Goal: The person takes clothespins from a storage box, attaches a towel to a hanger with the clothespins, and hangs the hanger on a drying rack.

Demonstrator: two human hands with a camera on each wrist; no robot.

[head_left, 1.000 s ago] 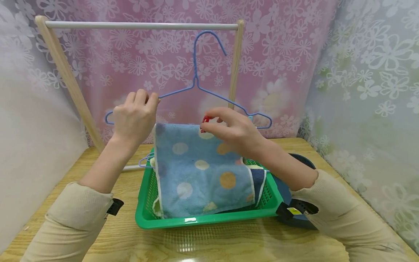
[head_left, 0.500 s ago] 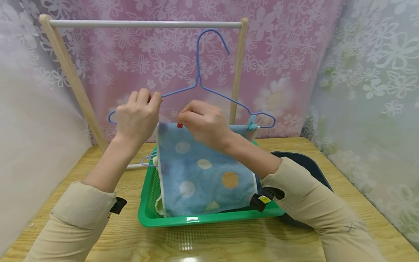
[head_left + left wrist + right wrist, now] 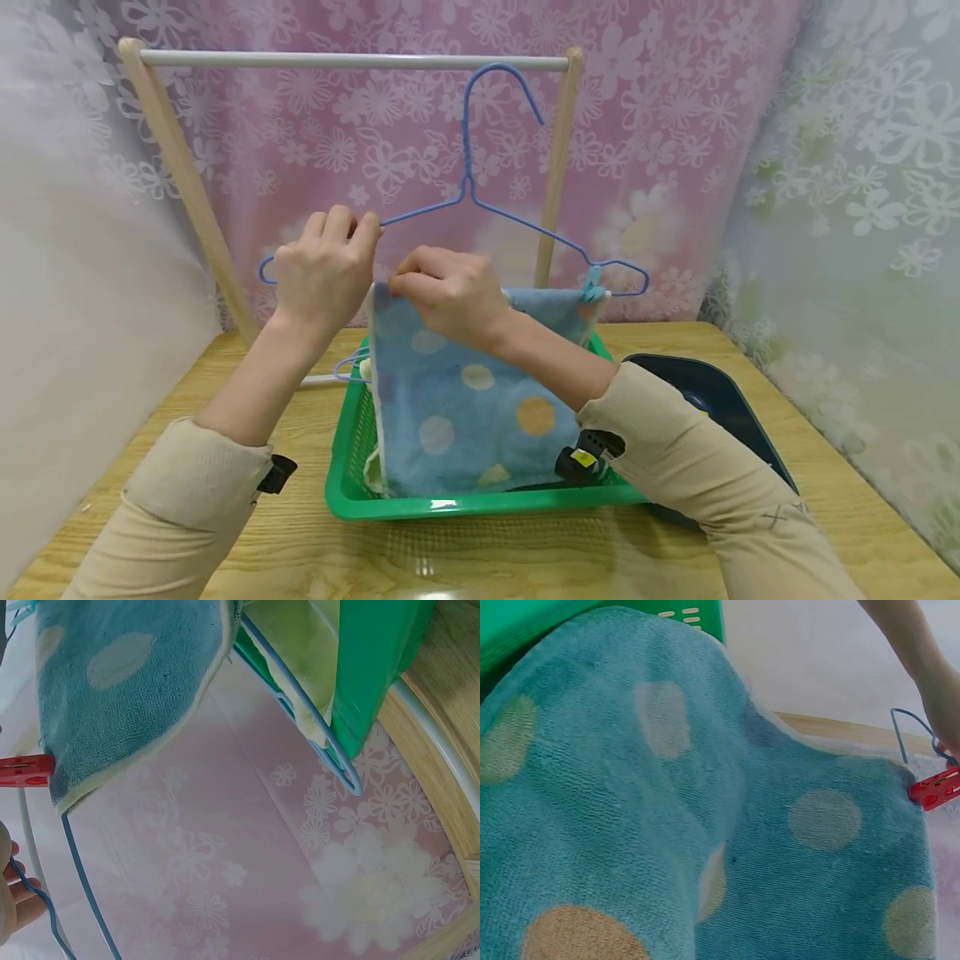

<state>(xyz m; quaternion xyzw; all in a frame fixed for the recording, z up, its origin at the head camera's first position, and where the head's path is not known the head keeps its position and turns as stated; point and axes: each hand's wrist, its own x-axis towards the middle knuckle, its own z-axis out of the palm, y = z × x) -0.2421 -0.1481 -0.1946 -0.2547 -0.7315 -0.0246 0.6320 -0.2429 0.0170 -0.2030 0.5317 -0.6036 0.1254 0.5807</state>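
My left hand grips the left shoulder of a blue wire hanger, holding it upright. A blue towel with pale and orange dots hangs over the hanger's lower bar. With my right hand I pinch a red clothespin at the towel's top left corner. Its jaws bite the towel's edge there, as the right wrist view also shows. A light blue clothespin clips the top right corner. In the head view, my right fingers mostly hide the red clothespin.
Below the towel stands a green basket, holding more cloth and a second blue hanger. A dark tray sits to its right on the wooden table. Behind rises a wooden rack with a white rail.
My right hand has carried the red clothespin leftward from above the towel's middle to its top left corner. My left hand keeps its grip on the hanger.
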